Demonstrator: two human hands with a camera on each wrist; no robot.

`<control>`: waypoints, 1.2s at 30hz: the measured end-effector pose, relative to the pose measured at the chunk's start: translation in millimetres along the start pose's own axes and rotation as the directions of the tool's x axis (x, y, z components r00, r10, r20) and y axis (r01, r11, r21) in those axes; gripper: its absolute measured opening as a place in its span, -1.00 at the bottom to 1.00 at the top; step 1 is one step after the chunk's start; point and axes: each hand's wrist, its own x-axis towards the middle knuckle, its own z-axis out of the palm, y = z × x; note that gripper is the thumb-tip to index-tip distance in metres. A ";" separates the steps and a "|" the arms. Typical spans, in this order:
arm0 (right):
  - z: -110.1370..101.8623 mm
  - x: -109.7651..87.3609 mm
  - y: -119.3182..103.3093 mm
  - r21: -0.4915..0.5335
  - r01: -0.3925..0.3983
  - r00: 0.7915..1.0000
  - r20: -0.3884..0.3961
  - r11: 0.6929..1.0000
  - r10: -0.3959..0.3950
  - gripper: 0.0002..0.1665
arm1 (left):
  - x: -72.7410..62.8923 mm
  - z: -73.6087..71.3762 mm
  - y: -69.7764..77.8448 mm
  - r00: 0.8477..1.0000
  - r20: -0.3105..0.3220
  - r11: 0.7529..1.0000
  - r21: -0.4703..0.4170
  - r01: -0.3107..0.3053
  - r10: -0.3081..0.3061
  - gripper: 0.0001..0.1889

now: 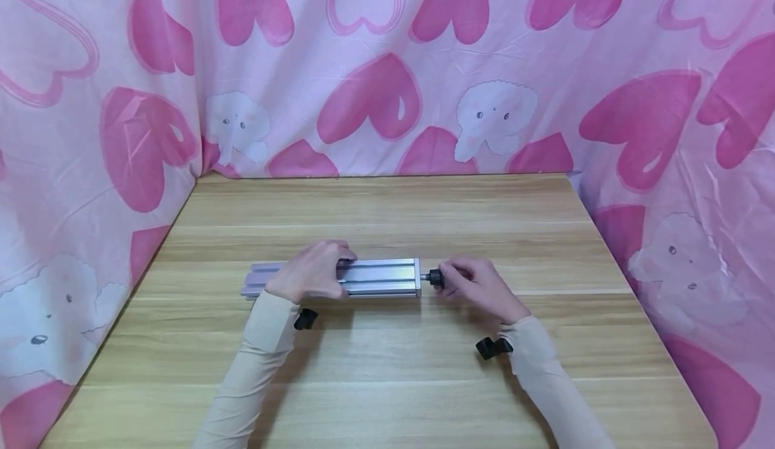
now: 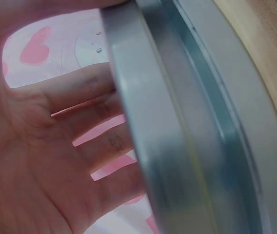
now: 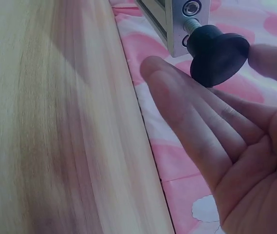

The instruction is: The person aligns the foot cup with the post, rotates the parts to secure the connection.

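In the head view, the desk meets pink heart-print cloth along its far, left and right edges. A silver metal bar runs left to right near the middle, well apart from those edges, with broad stretches of wood on its far and near sides; whether its whole underside touches the desk cannot be told. At its right end, a threaded stud joins the end plate to a round black foot. The left hand grasps the bar's left half from above, thumb on the near side, fingers toward the far side. The right hand comes in from the near right and pinches the foot.

In the left wrist view, the bar's grooved face passes close beside the palm; four slightly spread fingers reach it, their tips hidden behind it.

In the right wrist view, a desk edge runs diagonally, cloth beyond it. The thumb touches the foot's rim, and the other fingers slant underneath, one extending past the foot toward the end plate.
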 end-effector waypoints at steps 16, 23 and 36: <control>-0.6 -5.9 2.9 -0.063 0.133 0.991 0.006 0.989 -0.133 -0.26 | 0.4 -0.9 -0.3 1.000 0.011 1.000 0.000 0.017 -0.017 -0.48; 0.3 -5.7 1.9 -0.013 0.158 0.987 0.005 0.987 -0.158 -0.35 | 0.8 -0.3 -0.1 1.000 0.013 1.000 0.007 0.006 -0.006 -0.49; -0.9 -3.4 1.5 -0.017 -0.011 0.999 0.045 1.000 0.012 -0.55 | 1.7 3.4 -0.2 1.000 0.002 1.000 -0.016 0.008 -0.008 -0.50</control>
